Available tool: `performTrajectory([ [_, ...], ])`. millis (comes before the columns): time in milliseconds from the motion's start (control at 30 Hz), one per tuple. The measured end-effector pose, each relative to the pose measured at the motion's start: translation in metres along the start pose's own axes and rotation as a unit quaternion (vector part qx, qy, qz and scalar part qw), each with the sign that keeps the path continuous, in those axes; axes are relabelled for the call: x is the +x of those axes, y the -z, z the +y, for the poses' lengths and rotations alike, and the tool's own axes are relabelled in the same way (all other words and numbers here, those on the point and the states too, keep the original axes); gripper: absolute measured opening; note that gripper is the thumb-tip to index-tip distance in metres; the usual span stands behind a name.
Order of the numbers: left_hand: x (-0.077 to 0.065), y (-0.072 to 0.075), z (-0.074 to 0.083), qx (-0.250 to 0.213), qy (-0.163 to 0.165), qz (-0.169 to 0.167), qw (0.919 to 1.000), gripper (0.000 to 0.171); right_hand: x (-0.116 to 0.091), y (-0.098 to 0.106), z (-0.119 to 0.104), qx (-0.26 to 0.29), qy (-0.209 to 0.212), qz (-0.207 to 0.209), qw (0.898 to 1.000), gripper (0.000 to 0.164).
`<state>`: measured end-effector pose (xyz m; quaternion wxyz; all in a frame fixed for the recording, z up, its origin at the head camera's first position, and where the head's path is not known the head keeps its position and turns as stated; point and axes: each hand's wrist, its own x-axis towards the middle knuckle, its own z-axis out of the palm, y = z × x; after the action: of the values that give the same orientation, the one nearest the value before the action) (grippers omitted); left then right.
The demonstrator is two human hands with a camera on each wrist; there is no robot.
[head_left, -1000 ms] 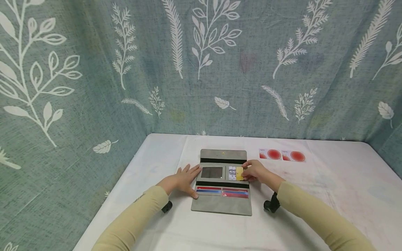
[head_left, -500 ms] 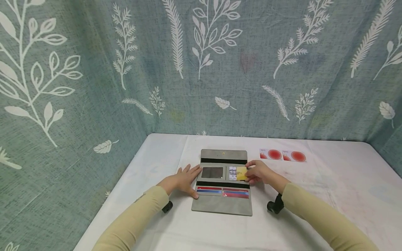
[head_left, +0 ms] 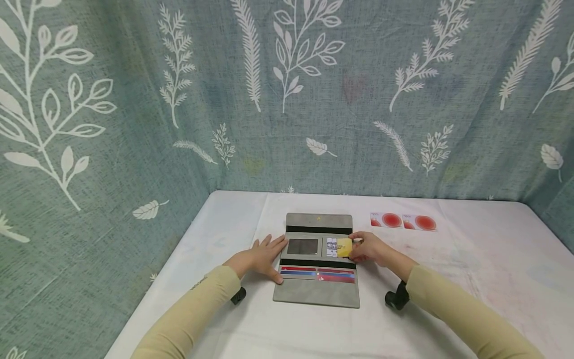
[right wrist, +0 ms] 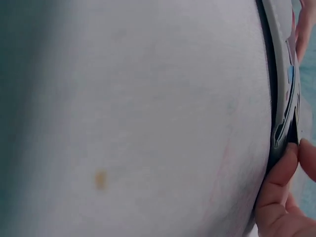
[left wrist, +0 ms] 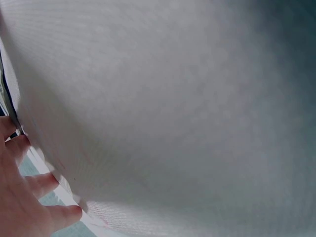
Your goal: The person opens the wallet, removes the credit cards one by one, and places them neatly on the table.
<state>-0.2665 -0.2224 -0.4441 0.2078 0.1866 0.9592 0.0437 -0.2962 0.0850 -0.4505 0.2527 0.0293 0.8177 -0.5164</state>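
The left hand [head_left: 257, 257] lies with its fingers and thumb spread, touching the near edge of an unfolded grey wallet [head_left: 314, 296], which stretches from that hand across toward the right hand [head_left: 368, 248]. The right hand pinches the yellow card [head_left: 344, 247] between thumb and finger at the edge nearest it; the card lies at the wallet's middle panel, on the side next to the right hand, with a white patterned part reaching from its yellow toward the left hand. Between the 2 hands, closer to the left, is the panel's dark window [head_left: 303, 247]. Nearer the person than the right hand's fingertips, red and blue cards [head_left: 336, 276] sit in the slots of the lower panel. Beyond the right hand and off to its right, 2 cards with red circles [head_left: 385, 220] lie side by side on the white worktop [head_left: 251, 334]. Below each wrist hangs 1 small black device [head_left: 396, 299], and a leaf-patterned curtain [head_left: 278, 164] rises beyond both hands.
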Motion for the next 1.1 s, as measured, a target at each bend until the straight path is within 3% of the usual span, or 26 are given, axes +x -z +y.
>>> performTrajectory([
  [333, -0.0007, 0.0003, 0.0005, 0.008, 0.000, 0.001, 1.0000, 0.112, -0.0032, -0.0005, 0.0019, -0.059, 0.048, -0.003, 0.997, 0.063],
  [567, -0.0008, 0.0013, 0.0013, 0.001, 0.003, -0.001, 1.0000, 0.112, -0.0043, 0.0006, 0.0021, -0.108, 0.102, -0.015, 0.989, 0.062],
  [900, -0.0012, 0.0011, 0.0017, -0.004, 0.002, 0.000, 1.0000, 0.111, -0.0015, 0.0044, 0.0014, -0.162, 0.124, -0.015, 0.979, 0.059],
  [1100, -0.0014, 0.0010, 0.0016, -0.004, 0.002, 0.001, 1.0000, 0.112, -0.0017, 0.0076, 0.0026, -0.148, 0.108, -0.025, 0.983, 0.062],
])
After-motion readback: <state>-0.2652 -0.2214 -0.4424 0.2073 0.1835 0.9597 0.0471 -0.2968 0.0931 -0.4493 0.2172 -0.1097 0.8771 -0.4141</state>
